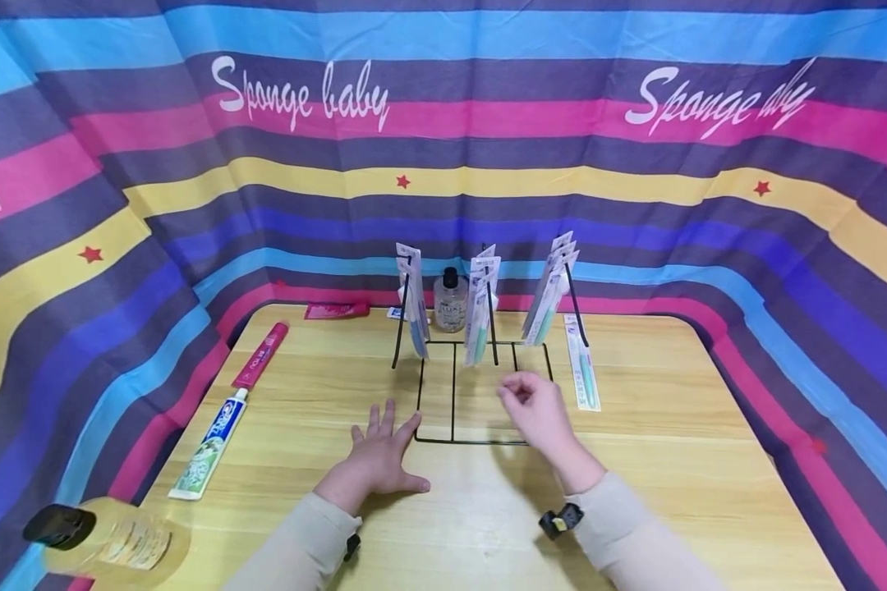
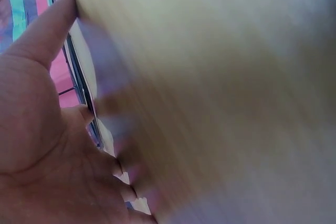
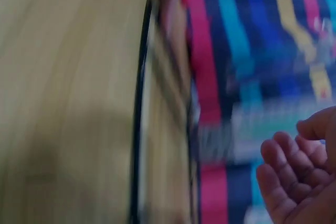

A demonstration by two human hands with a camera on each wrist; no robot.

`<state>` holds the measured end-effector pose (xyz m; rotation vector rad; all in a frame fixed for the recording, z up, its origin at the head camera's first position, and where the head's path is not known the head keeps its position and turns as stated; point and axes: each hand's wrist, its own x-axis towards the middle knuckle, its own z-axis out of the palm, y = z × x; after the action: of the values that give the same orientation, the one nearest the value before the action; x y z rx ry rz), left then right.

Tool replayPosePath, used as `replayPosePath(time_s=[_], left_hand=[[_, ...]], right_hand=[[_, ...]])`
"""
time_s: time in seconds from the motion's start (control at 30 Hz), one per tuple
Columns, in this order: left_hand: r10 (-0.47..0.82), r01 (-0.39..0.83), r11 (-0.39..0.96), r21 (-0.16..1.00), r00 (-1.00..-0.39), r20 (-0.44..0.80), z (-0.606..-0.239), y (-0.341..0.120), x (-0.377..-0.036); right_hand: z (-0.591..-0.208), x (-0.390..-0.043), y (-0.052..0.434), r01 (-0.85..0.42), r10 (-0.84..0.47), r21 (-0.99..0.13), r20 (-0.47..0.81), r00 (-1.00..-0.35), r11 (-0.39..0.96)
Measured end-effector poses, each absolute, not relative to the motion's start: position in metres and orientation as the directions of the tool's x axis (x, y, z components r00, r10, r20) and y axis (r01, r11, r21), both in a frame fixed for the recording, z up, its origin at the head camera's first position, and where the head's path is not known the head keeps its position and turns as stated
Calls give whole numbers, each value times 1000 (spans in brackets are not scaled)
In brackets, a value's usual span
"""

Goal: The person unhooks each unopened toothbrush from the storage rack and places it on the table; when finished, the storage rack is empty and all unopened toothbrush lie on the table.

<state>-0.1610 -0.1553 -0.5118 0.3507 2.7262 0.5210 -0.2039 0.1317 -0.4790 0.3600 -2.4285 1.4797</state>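
On wood-grain table point(image 1: 673, 460), hands point(image 1: 375, 461) point(image 1: 543, 410), left splayed flat, right loosely curled over thin black wire rack point(image 1: 453, 394)

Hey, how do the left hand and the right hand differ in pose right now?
The left hand spreads its fingers; the right hand curls them. The left hand is beside the wire base's left edge; the right hand is over its right part. Both are bare and grip nothing.
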Motion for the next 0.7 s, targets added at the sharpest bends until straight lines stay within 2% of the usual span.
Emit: replayPosePath(time_s=[0.13, 0.3, 0.47, 0.7], left_hand=[[304, 181, 902, 393, -911, -278, -514, -156, -162], [303, 186, 905, 381, -913, -272, -518, -157, -165], [305, 192, 905, 379, -914, -267, -519, -158, -165], [302, 194, 911, 363, -914, -269, -517, -157, -164]], right_hand=[[-462, -200, 88, -482, -151, -812, 459, -876, 330], [-439, -210, 48, -522, -181, -802, 490, -853, 289], [-422, -231, 17, -475, -147, -846, 452, -880, 242], [-409, -257, -7, -319, -62, -930, 313, -948, 183]])
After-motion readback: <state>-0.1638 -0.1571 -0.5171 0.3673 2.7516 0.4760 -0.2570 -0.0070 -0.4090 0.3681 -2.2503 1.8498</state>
